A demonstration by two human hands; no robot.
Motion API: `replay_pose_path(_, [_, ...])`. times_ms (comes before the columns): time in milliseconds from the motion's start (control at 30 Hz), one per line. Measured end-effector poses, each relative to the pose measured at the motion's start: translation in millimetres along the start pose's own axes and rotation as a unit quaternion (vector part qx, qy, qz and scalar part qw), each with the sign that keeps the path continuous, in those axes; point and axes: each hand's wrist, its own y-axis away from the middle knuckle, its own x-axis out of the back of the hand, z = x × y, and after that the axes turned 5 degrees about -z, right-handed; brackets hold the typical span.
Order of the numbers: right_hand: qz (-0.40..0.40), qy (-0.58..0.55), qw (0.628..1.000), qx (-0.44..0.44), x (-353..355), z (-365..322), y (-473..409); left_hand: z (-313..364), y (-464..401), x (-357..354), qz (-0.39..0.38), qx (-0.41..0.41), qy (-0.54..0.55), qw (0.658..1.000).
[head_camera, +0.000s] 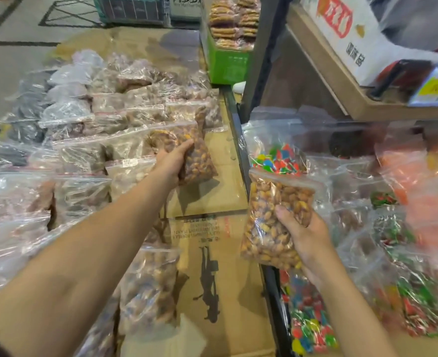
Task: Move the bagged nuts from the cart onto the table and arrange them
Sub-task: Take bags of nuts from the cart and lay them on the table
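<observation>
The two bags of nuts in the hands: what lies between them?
In the head view, bare cardboard and the cart's dark rail lie between the left-hand bag and the right-hand bag; no other bag.

Two hands in play, left hand and right hand, each gripping one bag: first nut bag, second nut bag. That's two bags aloft. One green box up top. The table's stacked bags, left, are too many and too blurred to count.
</observation>
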Motion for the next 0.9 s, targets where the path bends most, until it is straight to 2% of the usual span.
replay_pose_path(167, [-0.005, 0.055, 0.998, 0.009, -4.7, -12.4, -14.3, -3.2, -16.7, -0.1, 0.067, 0.005, -0.074, 0.995])
replay_pose_path(267, [-0.026, 0.075, 0.997, 0.021, -14.4, -18.3, -15.4, -2.2, -2.5, 3.4, 0.086, -0.024, -0.178, 0.98])
replay_pose_path(333, [-0.04, 0.063, 0.997, 0.024, -26.0, -16.5, -20.6, -2.2, 22.3, 7.9, 0.073, -0.048, -0.247, 0.965])
replay_pose_path(400, [-0.049, 0.065, 0.997, 0.016, -45.7, -14.1, -31.4, -4.3, 53.2, 18.1, 0.024, -0.092, -0.27, 0.958])
replay_pose_path(467, [-0.059, 0.086, 0.995, -0.001, -72.5, -12.3, -46.9, -9.4, 87.3, 35.4, 0.007, -0.153, -0.346, 0.925])
replay_pose_path(533, [-0.076, 0.098, 0.992, 0.005, -97.7, -8.3, -67.7, -20.0, 111.8, 59.9, 0.041, -0.195, -0.473, 0.858])
replay_pose_path(633, [-0.106, 0.085, 0.991, -0.016, -134.0, -2.8, -95.2, -39.8, 136.6, 92.4, 0.114, -0.179, -0.629, 0.748])
replay_pose_path(667, [-0.111, 0.078, 0.99, -0.03, -145.9, -4.3, -99.0, -45.9, 142.6, 99.6, 0.124, -0.172, -0.649, 0.73])
replay_pose_path(767, [-0.114, 0.081, 0.987, -0.075, -166.5, -1.4, -108.3, -57.8, 157.6, 114.0, 0.125, -0.158, -0.667, 0.717])
replay_pose_path(900, [-0.116, 0.159, 0.976, -0.091, -175.5, 1.0, -109.7, -60.1, 167.0, 123.0, 0.119, -0.177, -0.698, 0.684])
